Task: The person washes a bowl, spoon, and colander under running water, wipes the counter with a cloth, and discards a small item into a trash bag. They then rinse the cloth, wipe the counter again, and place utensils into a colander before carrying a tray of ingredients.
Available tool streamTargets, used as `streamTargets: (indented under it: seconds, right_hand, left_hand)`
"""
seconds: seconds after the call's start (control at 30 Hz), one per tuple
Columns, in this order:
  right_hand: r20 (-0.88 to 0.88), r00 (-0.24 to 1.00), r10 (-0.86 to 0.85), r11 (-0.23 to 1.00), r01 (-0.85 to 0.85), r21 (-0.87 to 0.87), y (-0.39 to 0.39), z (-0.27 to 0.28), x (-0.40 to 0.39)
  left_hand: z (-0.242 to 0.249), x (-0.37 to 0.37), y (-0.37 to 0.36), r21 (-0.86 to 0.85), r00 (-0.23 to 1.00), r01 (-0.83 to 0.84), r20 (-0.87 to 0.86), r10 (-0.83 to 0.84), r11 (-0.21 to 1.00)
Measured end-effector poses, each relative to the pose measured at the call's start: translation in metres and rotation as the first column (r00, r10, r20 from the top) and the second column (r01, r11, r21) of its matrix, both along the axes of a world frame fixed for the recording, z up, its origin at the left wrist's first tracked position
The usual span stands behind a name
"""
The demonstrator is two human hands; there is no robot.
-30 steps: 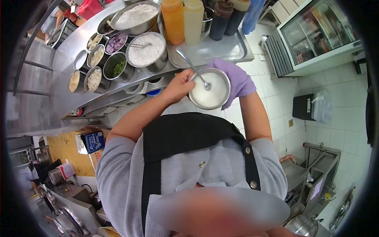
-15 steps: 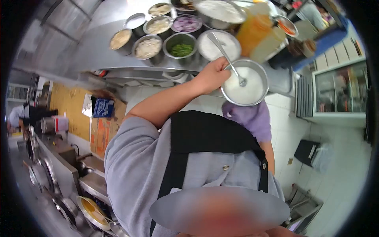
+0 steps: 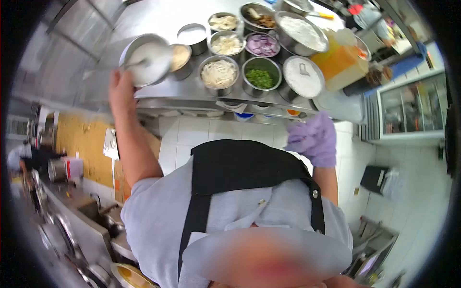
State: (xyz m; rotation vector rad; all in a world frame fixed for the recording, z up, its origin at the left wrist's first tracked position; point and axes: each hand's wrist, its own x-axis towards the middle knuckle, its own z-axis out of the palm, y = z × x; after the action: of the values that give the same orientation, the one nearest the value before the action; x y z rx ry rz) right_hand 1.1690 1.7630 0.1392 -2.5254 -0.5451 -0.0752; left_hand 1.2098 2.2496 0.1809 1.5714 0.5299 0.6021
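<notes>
At the left end of the steel counter, my left hand (image 3: pixel 123 91) grips the near edge of a metal pot (image 3: pixel 126 48). White contents (image 3: pixel 151 56) fill much of this pot, and a spoon (image 3: pixel 137 63) lies in it. The pot is slightly blurred and overlaps the counter beside a small tub of beige food (image 3: pixel 179 56). On the other side, my right hand (image 3: pixel 327 172) is in front of the counter, closed in a bunched purple cloth (image 3: pixel 314 139) that hides the fingers.
Metal containers line the counter (image 3: pixel 192 93): chopped greens (image 3: pixel 260 78), purple onion (image 3: pixel 262 45), pale strips (image 3: pixel 219 74) and white powder (image 3: pixel 303 79). Jugs of orange liquid (image 3: pixel 336 53) stand right of them. A glass-door fridge (image 3: pixel 410 108) is at right; pans (image 3: pixel 57 235) sit lower left.
My left hand has carried the pot with the spoon from in front of the counter, near the cloth, far to the left. The right hand with the cloth is now in plain view.
</notes>
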Motion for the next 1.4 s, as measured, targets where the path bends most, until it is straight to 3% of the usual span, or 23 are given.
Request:
streamTargets:
  seconds: [0.03,0.07,0.13,0.2,0.27,0.37,0.4,0.47,0.57,0.63,0.67,0.73,0.77,0.8,0.83,0.87,0.9,1.0,1.1,1.13,1.27,1.37,1.4]
  right_hand:
    - [-0.207,0.977,-0.048,0.935,0.117,0.335,0.001,-0.018,0.001]
    - [-0.371,0.927,-0.050,0.727,0.288,0.623,0.003,-0.036,0.003]
    - [-0.401,0.916,-0.010,0.620,0.320,0.717,0.031,-0.028,0.002]
    - [-0.177,0.984,-0.002,0.914,0.074,0.399,0.041,-0.005,0.002]
    - [0.004,0.997,0.071,0.996,-0.071,0.051,0.041,-0.004,0.005]
    - [-0.155,0.988,-0.008,0.982,0.038,0.187,0.041,-0.014,0.013]
    - [-0.335,0.941,-0.051,0.889,0.196,0.414,0.045,-0.017,0.015]
    - [-0.485,0.874,-0.028,0.793,0.315,0.521,0.038,-0.011,0.014]
    - [-0.523,0.852,0.028,0.814,0.285,0.507,0.017,0.004,0.013]
    - [-0.642,0.754,0.137,0.557,0.477,0.680,0.007,-0.019,0.015]
    - [-0.623,0.767,0.153,0.608,0.423,0.671,0.000,-0.018,0.017]
    - [-0.589,0.784,0.196,0.706,0.304,0.640,-0.016,-0.014,0.021]
    - [-0.490,0.794,0.360,0.607,0.199,0.769,-0.025,-0.017,0.025]
    - [-0.365,0.780,0.508,0.477,0.097,0.873,-0.034,-0.023,0.030]
    - [-0.318,0.798,0.511,0.509,0.018,0.861,-0.040,-0.032,0.036]
    - [-0.269,0.815,0.513,0.537,-0.060,0.842,-0.047,-0.041,0.042]
    - [-0.217,0.829,0.515,0.560,-0.134,0.817,-0.054,-0.050,0.048]
    - [0.202,0.885,0.419,0.842,-0.462,0.278,-0.080,-0.046,0.060]
    - [0.247,0.904,0.349,0.937,-0.342,-0.073,-0.132,-0.034,0.059]
    - [0.151,0.927,0.342,0.937,-0.349,0.020,-0.153,-0.019,0.055]
    - [0.014,0.944,0.330,0.887,-0.305,-0.347,-0.206,0.002,0.041]
    - [0.084,0.934,0.347,0.893,-0.302,-0.333,-0.241,0.006,0.046]
    - [0.088,0.938,0.336,0.911,-0.300,-0.282,-0.252,0.011,0.051]
  left_hand:
    - [-0.018,0.005,0.025,-0.030,0.997,-0.034,0.062,0.036,0.999]
    - [-0.040,0.013,0.050,-0.066,0.990,-0.062,0.122,0.069,0.996]
    - [-0.077,0.030,0.089,-0.109,0.982,-0.155,0.091,0.165,0.982]
    - [-0.108,0.046,0.108,-0.208,0.962,-0.228,0.104,0.253,0.951]
    - [-0.144,0.066,0.127,-0.345,0.958,-0.230,0.085,0.274,0.910]
    - [-0.169,0.092,0.127,-0.470,0.972,-0.171,0.064,0.227,0.866]
    - [-0.163,0.096,0.109,-0.470,0.973,-0.158,0.078,0.219,0.868]
    - [-0.188,0.108,0.117,-0.478,0.984,-0.074,0.108,0.143,0.875]
    - [-0.122,0.085,0.054,-0.727,0.970,-0.213,-0.078,0.229,0.653]
    - [-0.069,0.065,-0.005,-0.491,0.920,-0.372,-0.082,0.383,0.788]
    - [-0.057,0.058,-0.030,-0.355,0.885,-0.452,-0.064,0.461,0.818]
    - [-0.071,0.055,-0.067,-0.032,0.926,-0.173,0.334,0.174,0.984]
    - [-0.077,0.050,-0.090,0.169,0.881,-0.071,0.472,-0.018,0.983]
    - [-0.060,0.039,-0.133,0.493,0.878,0.024,0.405,-0.254,0.870]
    - [-0.039,0.032,-0.187,0.759,0.855,0.111,0.256,-0.451,0.642]
    - [-0.033,0.031,-0.234,0.809,0.776,0.211,0.204,-0.597,0.549]
    - [-0.016,0.027,-0.281,0.895,0.726,0.325,-0.029,-0.687,0.305]
    - [-0.028,0.026,-0.395,0.862,0.586,0.503,-0.286,-0.758,0.064]
    - [-0.031,0.031,-0.461,0.899,0.592,0.426,-0.363,-0.719,-0.103]
    - [-0.026,0.029,-0.478,0.897,0.583,0.420,-0.384,-0.716,-0.138]
    - [-0.023,0.029,-0.522,0.766,0.347,0.590,-0.526,-0.776,-0.255]
    - [-0.010,0.041,-0.529,0.823,0.447,0.395,-0.560,-0.698,-0.408]
    - [-0.004,0.045,-0.529,0.793,0.450,0.487,-0.586,-0.674,-0.365]
